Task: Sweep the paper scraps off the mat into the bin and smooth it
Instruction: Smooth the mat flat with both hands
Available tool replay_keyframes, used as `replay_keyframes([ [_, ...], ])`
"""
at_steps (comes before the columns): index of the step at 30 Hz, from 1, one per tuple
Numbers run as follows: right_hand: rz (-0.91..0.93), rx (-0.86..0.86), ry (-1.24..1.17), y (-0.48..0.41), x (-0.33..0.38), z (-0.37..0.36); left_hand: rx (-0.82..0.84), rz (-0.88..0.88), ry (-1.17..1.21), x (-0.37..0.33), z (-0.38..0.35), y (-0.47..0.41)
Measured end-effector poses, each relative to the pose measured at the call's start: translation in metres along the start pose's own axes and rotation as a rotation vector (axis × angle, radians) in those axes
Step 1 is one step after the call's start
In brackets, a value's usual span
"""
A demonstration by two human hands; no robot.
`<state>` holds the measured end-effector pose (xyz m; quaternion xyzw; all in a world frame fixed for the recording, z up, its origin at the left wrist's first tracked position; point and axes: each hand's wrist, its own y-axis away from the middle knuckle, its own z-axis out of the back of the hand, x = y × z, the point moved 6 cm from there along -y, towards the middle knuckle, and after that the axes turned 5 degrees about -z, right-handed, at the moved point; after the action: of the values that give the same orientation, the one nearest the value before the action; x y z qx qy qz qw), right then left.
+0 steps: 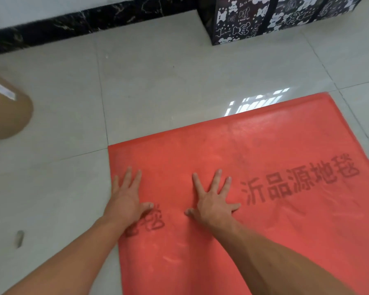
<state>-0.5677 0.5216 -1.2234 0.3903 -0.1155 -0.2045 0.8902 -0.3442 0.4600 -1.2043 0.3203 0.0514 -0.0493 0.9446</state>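
A red mat [264,150] with dark printed characters lies flat on the tiled floor and fills the lower right of the view. My left hand [126,196] presses palm-down near the mat's left edge, fingers spread. My right hand [213,199] lies flat on the mat a little to the right, fingers spread too. Neither hand holds anything. No paper scraps show on the mat. A brown cardboard container [6,111] with a tape strip, possibly the bin, sits at the left edge of the view.
A black bag with white bear prints [264,15] stands on the floor at the back right. A black marble skirting [73,24] runs along the wall at the top. A small grey object [19,238] lies on the tiles at the lower left.
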Motion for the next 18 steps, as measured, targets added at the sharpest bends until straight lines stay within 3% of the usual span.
replay_keyframes([
  [4, -0.010, -0.001, 0.022, 0.001, 0.001, -0.002, 0.107, 0.137, 0.109, 0.021, -0.015, -0.003],
  [18, -0.022, 0.021, 0.036, -0.002, 0.003, -0.002, 0.222, 0.134, -0.027, 0.014, -0.017, -0.011],
])
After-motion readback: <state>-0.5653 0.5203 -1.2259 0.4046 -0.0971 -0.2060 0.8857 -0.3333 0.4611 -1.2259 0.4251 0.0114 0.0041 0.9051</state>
